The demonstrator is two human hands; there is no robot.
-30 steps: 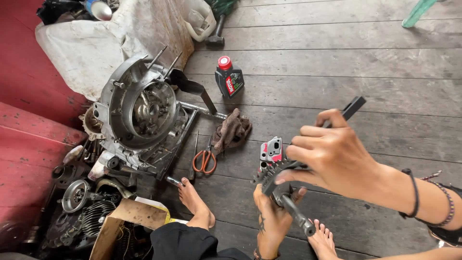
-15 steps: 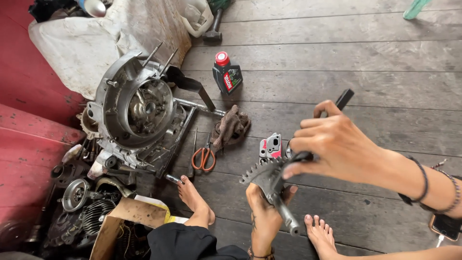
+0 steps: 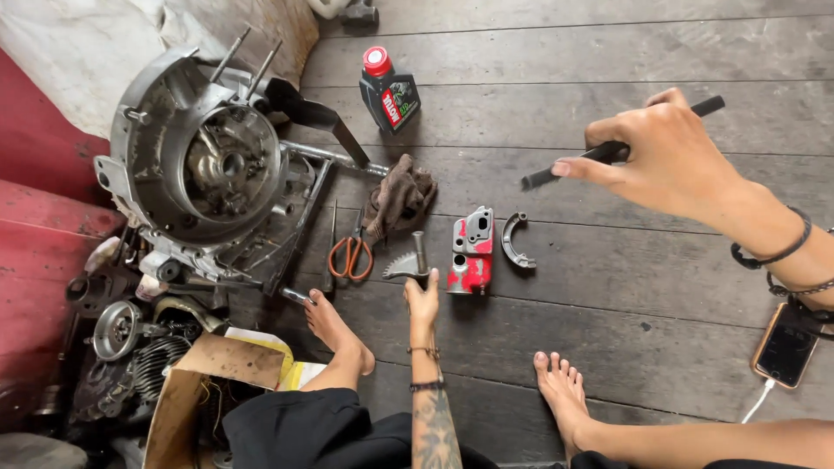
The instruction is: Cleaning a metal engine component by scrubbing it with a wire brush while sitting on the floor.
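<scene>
Right hand point(image 3: 673, 161) grips a black rod point(image 3: 608, 152) above the red cover point(image 3: 471, 252); left hand point(image 3: 423, 302) holds a toothed gear shaft point(image 3: 413, 260) beside that cover, fingers hidden.

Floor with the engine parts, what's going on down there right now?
A person sits barefoot on a plank floor beside an opened engine case. The left hand grips a toothed gear shaft, standing it on the boards. The right hand holds a dark rod in the air. Between them lie a red and grey cover and a curved metal piece. Orange-handled scissors, a rag and an oil bottle sit nearby.
</scene>
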